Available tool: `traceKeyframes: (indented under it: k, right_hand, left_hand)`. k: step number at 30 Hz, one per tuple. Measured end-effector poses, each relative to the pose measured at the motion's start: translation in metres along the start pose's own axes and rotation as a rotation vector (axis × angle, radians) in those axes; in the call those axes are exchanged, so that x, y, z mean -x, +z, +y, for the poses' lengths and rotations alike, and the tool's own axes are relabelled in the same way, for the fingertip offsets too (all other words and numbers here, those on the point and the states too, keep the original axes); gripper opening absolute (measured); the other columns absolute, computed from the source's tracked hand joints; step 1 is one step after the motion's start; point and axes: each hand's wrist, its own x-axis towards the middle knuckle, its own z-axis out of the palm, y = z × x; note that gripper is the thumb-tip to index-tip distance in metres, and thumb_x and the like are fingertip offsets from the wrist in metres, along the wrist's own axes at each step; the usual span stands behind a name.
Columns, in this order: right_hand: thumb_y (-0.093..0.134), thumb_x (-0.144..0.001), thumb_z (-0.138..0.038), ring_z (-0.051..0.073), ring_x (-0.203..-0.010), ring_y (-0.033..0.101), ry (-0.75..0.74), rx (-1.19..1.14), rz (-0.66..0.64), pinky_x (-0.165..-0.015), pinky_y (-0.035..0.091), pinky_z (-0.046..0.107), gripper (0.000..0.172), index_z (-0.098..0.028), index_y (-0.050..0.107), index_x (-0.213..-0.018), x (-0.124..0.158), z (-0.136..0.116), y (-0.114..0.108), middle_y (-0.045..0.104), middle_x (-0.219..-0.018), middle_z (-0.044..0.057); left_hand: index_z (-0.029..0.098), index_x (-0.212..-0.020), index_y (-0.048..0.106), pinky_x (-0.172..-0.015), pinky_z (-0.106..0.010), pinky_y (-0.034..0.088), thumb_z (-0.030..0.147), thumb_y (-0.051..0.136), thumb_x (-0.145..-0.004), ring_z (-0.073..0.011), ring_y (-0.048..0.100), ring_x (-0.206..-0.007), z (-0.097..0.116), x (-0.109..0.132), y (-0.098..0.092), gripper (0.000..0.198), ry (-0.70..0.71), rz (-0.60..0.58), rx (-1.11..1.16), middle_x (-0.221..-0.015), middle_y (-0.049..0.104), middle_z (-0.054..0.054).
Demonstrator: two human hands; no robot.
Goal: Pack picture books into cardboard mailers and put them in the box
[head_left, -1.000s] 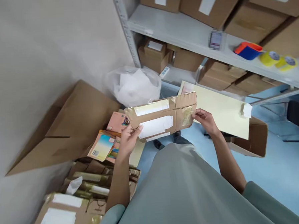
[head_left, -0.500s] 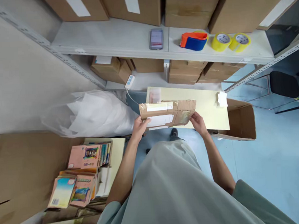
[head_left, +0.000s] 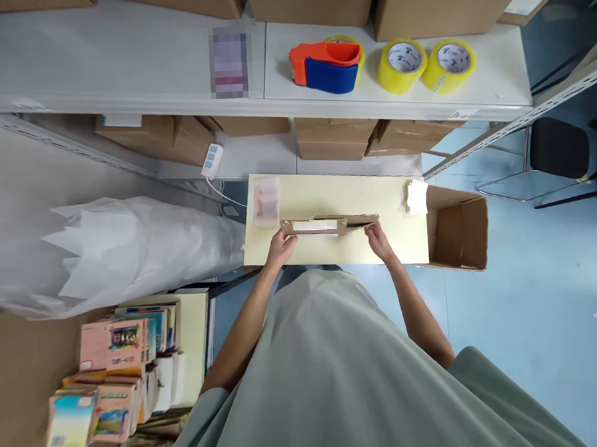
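Note:
Both hands hold a folded piece of brown cardboard point(head_left: 338, 225) over a pale yellow table. My left hand point(head_left: 280, 246) grips its left end, where a white label strip shows along the near side. My right hand point(head_left: 378, 239) pinches the right end, beside a gap between the cardboard layers. The cardboard is seen almost edge-on, so its broad faces are hidden. Under it lies the pale yellow tabletop point(head_left: 320, 250), with a clear plastic packet point(head_left: 267, 202) at its left end and small white papers point(head_left: 416, 196) at its right end.
A shelf point(head_left: 171, 90) carries an orange-and-blue tape dispenser point(head_left: 328, 67), yellow tape rolls point(head_left: 401, 66) and a blurred-out phone-like item point(head_left: 228, 62). An open carton point(head_left: 459, 232) stands right of the table. Left are a white plastic-wrapped bundle point(head_left: 154, 244) and stacked books point(head_left: 111, 387).
The cardboard has been tilted from showing its broad labelled face to nearly edge-on, and now sits over the table. The view has shifted closer to the shelf and rightward.

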Motion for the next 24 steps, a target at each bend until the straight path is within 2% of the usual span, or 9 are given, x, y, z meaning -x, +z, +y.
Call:
traceKeyframes:
  k: [4,7,9,12,15,19,21,24]
  right_hand:
    - [0.050,-0.099,-0.072,0.033,-0.142,0.065,0.101,-0.069,0.060,-0.128,0.049,0.058,0.067,-0.026,0.056,-0.147,-0.003,0.007,0.005,0.070,-0.151,0.017]
    - [0.047,-0.097,-0.081,0.033,-0.149,0.062,0.106,-0.133,0.044,-0.128,0.051,0.057,0.080,-0.027,0.051,-0.156,0.001,0.010,0.013,0.065,-0.160,0.018]
    - [0.046,-0.096,-0.087,0.033,-0.155,0.059,0.154,-0.180,0.028,-0.128,0.051,0.058,0.091,-0.029,0.045,-0.166,0.006,0.011,0.017,0.058,-0.171,0.018]
    - [0.048,-0.095,-0.090,0.035,-0.160,0.057,0.254,-0.275,-0.005,-0.128,0.052,0.059,0.102,-0.031,0.035,-0.178,0.014,0.008,0.018,0.049,-0.182,0.016]
    - [0.051,-0.097,-0.088,0.036,-0.162,0.056,0.315,-0.349,-0.029,-0.129,0.051,0.063,0.101,-0.037,0.032,-0.182,0.019,0.002,0.014,0.050,-0.182,0.010]
    - [0.053,-0.097,-0.091,0.037,-0.168,0.048,0.305,-0.335,-0.048,-0.132,0.048,0.067,0.101,-0.042,0.033,-0.183,0.016,-0.011,0.006,0.046,-0.185,0.004]
    - [0.052,-0.097,-0.096,0.038,-0.170,0.045,0.282,-0.330,-0.054,-0.134,0.046,0.066,0.105,-0.040,0.033,-0.184,0.012,-0.018,0.001,0.040,-0.189,0.004]
    - [0.047,-0.098,-0.099,0.039,-0.169,0.048,0.275,-0.338,-0.049,-0.134,0.046,0.066,0.106,-0.038,0.034,-0.184,0.004,-0.030,-0.007,0.038,-0.190,0.007]
  left_hand:
    - [0.015,-0.130,0.075,-0.130,-0.052,0.052,0.035,0.071,-0.083,-0.0361,0.068,-0.148,0.003,-0.006,0.011,0.051,0.047,-0.103,0.023,-0.143,0.079,-0.018]
    - [0.014,-0.138,0.073,-0.132,-0.053,0.049,0.039,0.073,-0.081,-0.0373,0.067,-0.150,0.003,-0.011,0.016,0.062,0.074,-0.166,0.023,-0.149,0.076,-0.021]
    - [0.013,-0.140,0.073,-0.134,-0.054,0.047,0.044,0.073,-0.081,-0.0384,0.066,-0.151,0.001,-0.012,0.018,0.066,0.068,-0.177,0.017,-0.152,0.075,-0.021]
    - [0.015,-0.141,0.074,-0.130,-0.054,0.051,0.057,0.071,-0.083,-0.0395,0.065,-0.151,-0.003,-0.012,0.022,0.072,0.018,-0.146,0.049,-0.156,0.073,-0.021]
    - [0.017,-0.143,0.073,-0.125,-0.054,0.055,0.066,0.064,-0.085,-0.0374,0.066,-0.150,-0.003,-0.009,0.024,0.077,-0.007,-0.121,0.112,-0.155,0.074,-0.017]
    - [0.018,-0.147,0.073,-0.123,-0.055,0.057,0.070,0.059,-0.089,-0.0381,0.066,-0.150,0.008,-0.007,0.024,0.079,-0.026,-0.128,0.133,-0.153,0.076,-0.016]
    - [0.020,-0.156,0.068,-0.123,-0.056,0.057,0.075,0.059,-0.092,-0.0403,0.063,-0.154,0.016,-0.006,0.023,0.085,-0.050,-0.130,0.153,-0.162,0.070,-0.017]
    - [0.027,-0.174,0.052,-0.125,-0.057,0.054,0.084,0.056,-0.100,-0.0420,0.057,-0.161,0.026,-0.002,0.020,0.094,-0.056,-0.160,0.165,-0.175,0.058,-0.017]
